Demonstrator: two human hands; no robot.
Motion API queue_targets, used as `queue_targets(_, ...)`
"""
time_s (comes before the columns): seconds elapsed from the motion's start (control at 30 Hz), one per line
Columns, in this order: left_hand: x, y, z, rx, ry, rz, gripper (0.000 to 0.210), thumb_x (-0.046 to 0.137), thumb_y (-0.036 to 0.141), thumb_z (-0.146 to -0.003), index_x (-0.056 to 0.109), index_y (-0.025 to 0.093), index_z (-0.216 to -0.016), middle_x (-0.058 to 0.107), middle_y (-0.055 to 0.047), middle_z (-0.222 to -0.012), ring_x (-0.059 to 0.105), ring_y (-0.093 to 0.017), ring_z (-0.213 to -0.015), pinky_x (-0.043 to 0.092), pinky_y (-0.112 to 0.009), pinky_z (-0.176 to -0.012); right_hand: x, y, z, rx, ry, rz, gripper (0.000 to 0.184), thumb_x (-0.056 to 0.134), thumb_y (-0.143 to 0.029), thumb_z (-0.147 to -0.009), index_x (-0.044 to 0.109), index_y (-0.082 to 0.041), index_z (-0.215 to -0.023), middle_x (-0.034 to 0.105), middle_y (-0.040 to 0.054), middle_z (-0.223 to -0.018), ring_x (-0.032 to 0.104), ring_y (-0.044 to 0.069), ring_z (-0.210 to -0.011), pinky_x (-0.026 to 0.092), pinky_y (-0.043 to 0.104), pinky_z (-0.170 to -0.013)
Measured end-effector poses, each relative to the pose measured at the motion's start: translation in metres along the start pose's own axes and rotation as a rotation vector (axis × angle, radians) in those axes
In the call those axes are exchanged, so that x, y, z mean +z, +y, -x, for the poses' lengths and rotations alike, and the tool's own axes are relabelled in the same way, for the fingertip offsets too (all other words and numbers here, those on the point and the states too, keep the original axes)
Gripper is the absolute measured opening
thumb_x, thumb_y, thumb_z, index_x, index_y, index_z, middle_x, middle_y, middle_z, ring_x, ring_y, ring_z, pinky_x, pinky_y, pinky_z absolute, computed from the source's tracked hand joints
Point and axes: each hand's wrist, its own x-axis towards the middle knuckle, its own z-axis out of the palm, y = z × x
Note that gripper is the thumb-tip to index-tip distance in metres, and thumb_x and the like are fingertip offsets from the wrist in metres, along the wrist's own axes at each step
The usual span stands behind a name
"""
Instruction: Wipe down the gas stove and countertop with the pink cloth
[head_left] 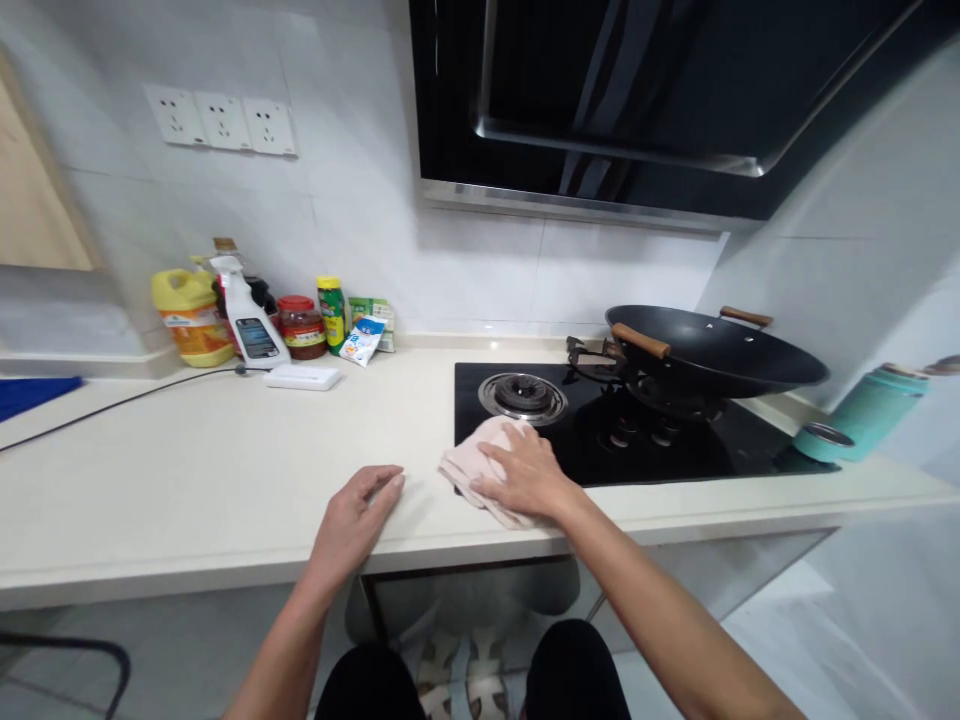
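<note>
Looks soft and matt in the cloth (471, 462) at 6 o'clock, glossy and glass-smooth in the cooktop (585, 460) at 4 o'clock, dull metallic in the wok (697, 345) at 3 o'clock, smooth-wooden in its handles (640, 341), mirror-glossy in the range hood (600, 110) at 1 o'clock.

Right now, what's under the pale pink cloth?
The cloth lies across the near left corner of the black cooktop and onto the white countertop, with the right hand on top. Anything else beneath is covered and cannot be seen.
</note>
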Motion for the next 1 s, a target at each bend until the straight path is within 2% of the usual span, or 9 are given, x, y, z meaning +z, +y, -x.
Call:
queue_targets(0.1, 0.001, -0.006, -0.003, -0.011, 0.105, -0.010, 0.051, 0.054, 0.064, -0.087, 0.074, 0.022, -0.109, 0.073, -0.009, -0.118, 0.069, -0.026, -0.104, 0.057, -0.038, -0.090, 0.008, -0.041, -0.010, -0.110, -0.032, -0.030, 0.072, 0.048, -0.080, -0.089, 0.052, -0.040, -0.149, 0.021, 0.0081, -0.170, 0.010, 0.048, -0.154, 0.016, 0.068, -0.116)
queue_targets(0.2, 0.000, -0.014, -0.006, -0.006, 0.209, -0.011, 0.058, 0.049, 0.066, -0.087, 0.072, 0.021, -0.114, 0.070, -0.011, -0.124, 0.066, -0.028, -0.115, 0.054, -0.042, -0.100, 0.016, -0.077, 0.000, -0.318, 0.024, -0.053, 0.062, 0.045, -0.075, -0.094, 0.060, -0.039, -0.142, 0.032, 0.0083, -0.164, 0.016, 0.045, -0.152, 0.018, 0.066, -0.115)
queue_targets(0.33, -0.002, -0.017, -0.009, -0.036, 0.184, 0.000, 0.059, 0.048, 0.068, -0.086, 0.072, 0.020, -0.111, 0.072, -0.011, -0.123, 0.066, -0.029, -0.118, 0.052, -0.044, -0.105, 0.026, -0.087, 0.025, -0.505, 0.137, -0.079, 0.044, 0.050, -0.061, -0.100, 0.064, -0.037, -0.134, 0.051, 0.0057, -0.149, 0.030, 0.034, -0.144, 0.033, 0.054, -0.108)
queue_targets(0.47, -0.003, -0.012, -0.008, -0.028, 0.112, -0.045, 0.057, 0.047, 0.067, -0.088, 0.075, 0.021, -0.105, 0.074, -0.011, -0.121, 0.066, -0.029, -0.119, 0.049, -0.046, -0.110, 0.028, -0.046, 0.043, -0.431, 0.208, -0.100, 0.030, 0.061, -0.048, -0.097, 0.070, -0.033, -0.122, 0.055, 0.0028, -0.146, 0.036, 0.029, -0.138, 0.037, 0.047, -0.104)
queue_targets(0.63, -0.005, -0.006, -0.006, -0.016, 0.044, -0.079, 0.053, 0.047, 0.065, -0.090, 0.075, 0.023, -0.106, 0.075, -0.010, -0.119, 0.067, -0.029, -0.117, 0.051, -0.046, -0.108, 0.024, 0.036, 0.087, -0.148, 0.382, -0.025, 0.021, 0.062, -0.036, -0.095, 0.074, -0.031, -0.111, 0.059, 0.0056, -0.139, 0.043, 0.030, -0.131, 0.040, 0.047, -0.103)
queue_targets(0.8, -0.006, -0.006, -0.006, -0.002, 0.022, -0.080, 0.051, 0.048, 0.064, -0.091, 0.076, 0.023, -0.106, 0.076, -0.010, -0.119, 0.068, -0.029, -0.116, 0.052, -0.044, -0.105, 0.022, 0.139, 0.149, 0.150, 0.434, 0.176, 0.030, 0.052, -0.042, -0.097, 0.075, -0.031, -0.111, 0.061, 0.0095, -0.136, 0.049, 0.035, -0.127, 0.046, 0.052, -0.098)
queue_targets(0.87, -0.005, -0.007, -0.006, 0.005, 0.021, -0.080, 0.052, 0.048, 0.064, -0.092, 0.076, 0.023, -0.107, 0.076, -0.009, -0.118, 0.068, -0.028, -0.116, 0.053, -0.043, -0.105, 0.022, 0.170, 0.169, 0.230, 0.448, 0.239, 0.034, 0.052, -0.046, -0.095, 0.074, -0.031, -0.115, 0.059, 0.0120, -0.138, 0.050, 0.036, -0.125, 0.047, 0.054, -0.096)
queue_targets(0.93, -0.004, -0.007, -0.006, 0.009, 0.020, -0.086, 0.053, 0.047, 0.064, -0.092, 0.076, 0.023, -0.107, 0.076, -0.009, -0.119, 0.068, -0.028, -0.116, 0.052, -0.042, -0.105, 0.020, 0.180, 0.181, 0.258, 0.433, 0.290, 0.039, 0.056, -0.051, -0.092, 0.073, -0.030, -0.120, 0.057, 0.0151, -0.139, 0.051, 0.039, -0.122, 0.047, 0.055, -0.094)
queue_targets(1.0, -0.003, -0.007, -0.006, 0.009, 0.003, -0.102, 0.053, 0.047, 0.065, -0.092, 0.076, 0.023, -0.107, 0.077, -0.009, -0.119, 0.068, -0.029, -0.115, 0.052, -0.043, -0.106, 0.017, 0.168, 0.183, 0.223, 0.385, 0.320, 0.042, 0.062, -0.053, -0.090, 0.072, -0.030, -0.124, 0.058, 0.0168, -0.137, 0.052, 0.040, -0.119, 0.047, 0.054, -0.092)
